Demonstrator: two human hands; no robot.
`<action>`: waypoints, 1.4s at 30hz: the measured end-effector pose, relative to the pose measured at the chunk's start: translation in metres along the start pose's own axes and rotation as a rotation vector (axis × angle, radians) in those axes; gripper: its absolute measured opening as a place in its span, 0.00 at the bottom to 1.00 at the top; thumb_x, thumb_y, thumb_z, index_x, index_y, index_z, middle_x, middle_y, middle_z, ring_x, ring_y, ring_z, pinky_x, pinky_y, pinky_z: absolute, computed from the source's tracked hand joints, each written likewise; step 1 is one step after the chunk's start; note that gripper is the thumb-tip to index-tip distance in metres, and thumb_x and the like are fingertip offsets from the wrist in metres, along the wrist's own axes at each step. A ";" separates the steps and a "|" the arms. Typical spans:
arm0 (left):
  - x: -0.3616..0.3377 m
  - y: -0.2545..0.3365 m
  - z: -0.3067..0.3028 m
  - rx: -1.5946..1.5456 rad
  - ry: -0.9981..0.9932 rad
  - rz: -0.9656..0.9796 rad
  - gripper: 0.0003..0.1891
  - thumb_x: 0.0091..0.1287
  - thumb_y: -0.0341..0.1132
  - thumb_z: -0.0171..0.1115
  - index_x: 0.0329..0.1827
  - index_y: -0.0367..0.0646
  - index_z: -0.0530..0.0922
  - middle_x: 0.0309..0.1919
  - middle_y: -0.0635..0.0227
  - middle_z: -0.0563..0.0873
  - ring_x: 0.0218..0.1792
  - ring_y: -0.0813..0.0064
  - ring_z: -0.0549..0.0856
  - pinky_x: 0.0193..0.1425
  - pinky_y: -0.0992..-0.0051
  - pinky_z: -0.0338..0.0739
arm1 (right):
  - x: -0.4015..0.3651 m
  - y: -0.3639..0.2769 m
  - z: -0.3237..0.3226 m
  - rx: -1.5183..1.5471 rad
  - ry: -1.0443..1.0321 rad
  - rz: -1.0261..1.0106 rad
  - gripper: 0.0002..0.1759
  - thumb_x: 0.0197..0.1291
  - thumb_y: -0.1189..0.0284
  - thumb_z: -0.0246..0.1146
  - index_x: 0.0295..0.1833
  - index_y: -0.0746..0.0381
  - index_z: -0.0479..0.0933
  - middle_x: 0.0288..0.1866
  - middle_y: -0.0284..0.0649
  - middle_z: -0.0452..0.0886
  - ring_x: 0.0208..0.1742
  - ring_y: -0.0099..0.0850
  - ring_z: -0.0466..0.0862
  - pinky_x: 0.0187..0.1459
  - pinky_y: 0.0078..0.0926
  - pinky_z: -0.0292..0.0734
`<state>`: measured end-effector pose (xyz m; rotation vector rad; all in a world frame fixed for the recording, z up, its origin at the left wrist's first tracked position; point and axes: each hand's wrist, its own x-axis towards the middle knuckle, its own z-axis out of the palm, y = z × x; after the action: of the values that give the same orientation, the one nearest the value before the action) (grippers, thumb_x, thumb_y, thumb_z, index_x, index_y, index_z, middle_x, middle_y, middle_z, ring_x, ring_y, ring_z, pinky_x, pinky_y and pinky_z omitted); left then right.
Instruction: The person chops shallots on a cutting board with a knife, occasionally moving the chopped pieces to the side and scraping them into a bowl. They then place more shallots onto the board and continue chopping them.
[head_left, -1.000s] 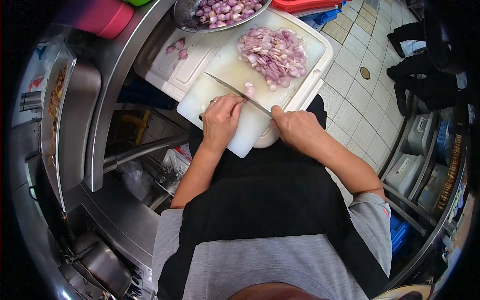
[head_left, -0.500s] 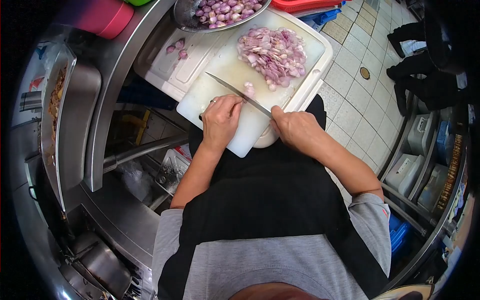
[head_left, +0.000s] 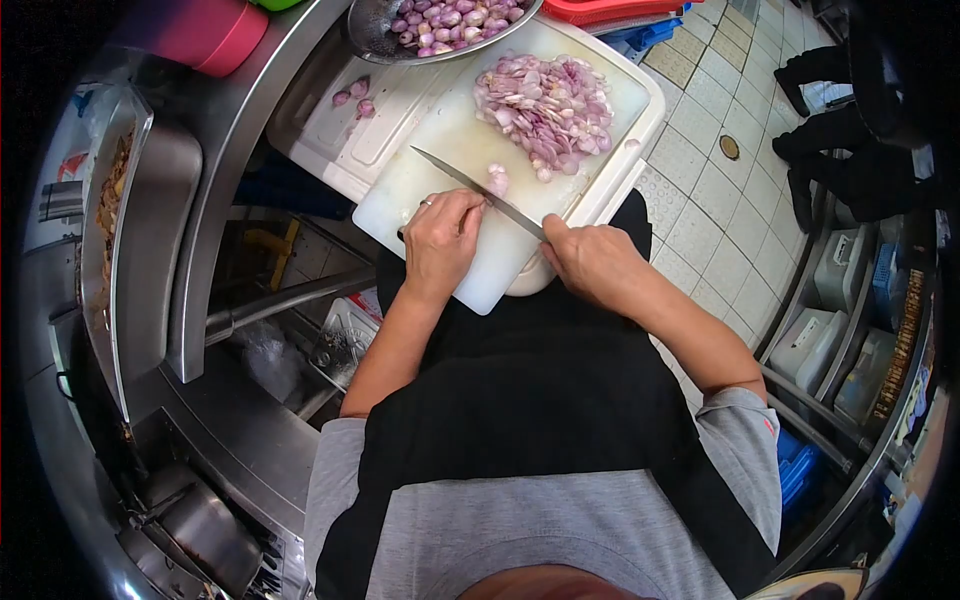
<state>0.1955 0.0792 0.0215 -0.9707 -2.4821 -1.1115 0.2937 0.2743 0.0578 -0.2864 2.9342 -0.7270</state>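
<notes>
My right hand [head_left: 592,258] is closed round the handle of a kitchen knife [head_left: 455,174], whose blade slants across the white cutting board [head_left: 400,212]. Against the near side of the blade, my left hand [head_left: 442,238] pinches a shallot, mostly hidden under the fingertips. A few fresh shallot slices [head_left: 497,180] lie just beyond the blade. Farther up the board is a large heap of sliced shallots [head_left: 550,105]. A metal bowl [head_left: 372,38] of whole peeled shallots [head_left: 450,24] stands at the far edge.
The board rests on a white plastic lid [head_left: 320,135], where several small shallot pieces [head_left: 358,97] lie at the left. A steel counter [head_left: 222,150] with a pink container [head_left: 215,35] runs along the left. Red trays [head_left: 590,10] are stacked at the back. Tiled floor [head_left: 710,200] is on the right.
Almost nothing differs. The knife and both hands stay in nearly the same place, with only a very slight shift of the blade.
</notes>
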 end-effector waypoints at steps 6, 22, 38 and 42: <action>0.000 -0.002 0.001 0.003 -0.004 0.000 0.06 0.57 0.23 0.69 0.36 0.40 0.82 0.35 0.61 0.88 0.36 0.58 0.87 0.43 0.64 0.81 | -0.001 -0.002 -0.014 -0.001 -0.023 0.007 0.14 0.69 0.66 0.60 0.42 0.66 0.67 0.19 0.51 0.79 0.25 0.53 0.83 0.27 0.50 0.77; 0.000 -0.001 0.001 0.005 0.006 0.019 0.06 0.58 0.23 0.70 0.35 0.40 0.82 0.34 0.61 0.87 0.35 0.58 0.86 0.42 0.64 0.81 | -0.007 -0.003 -0.013 0.032 -0.071 0.025 0.14 0.70 0.66 0.58 0.40 0.68 0.68 0.21 0.52 0.81 0.27 0.53 0.84 0.29 0.49 0.80; 0.059 -0.083 -0.024 0.139 0.095 -0.076 0.12 0.62 0.23 0.62 0.48 0.41 0.85 0.52 0.56 0.85 0.54 0.54 0.84 0.60 0.61 0.79 | -0.020 0.008 -0.037 0.083 -0.072 0.063 0.15 0.69 0.63 0.61 0.40 0.65 0.70 0.25 0.58 0.78 0.34 0.59 0.81 0.36 0.54 0.74; 0.094 -0.137 -0.034 0.384 -0.006 -0.032 0.14 0.62 0.22 0.59 0.49 0.44 0.85 0.54 0.59 0.84 0.55 0.52 0.83 0.59 0.59 0.78 | -0.023 0.008 -0.024 0.111 -0.248 0.003 0.17 0.69 0.61 0.60 0.41 0.65 0.71 0.27 0.58 0.80 0.35 0.59 0.83 0.39 0.54 0.77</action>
<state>0.0330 0.0318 0.0117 -0.8221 -2.5872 -0.6027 0.3114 0.2973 0.0768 -0.3354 2.6504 -0.7887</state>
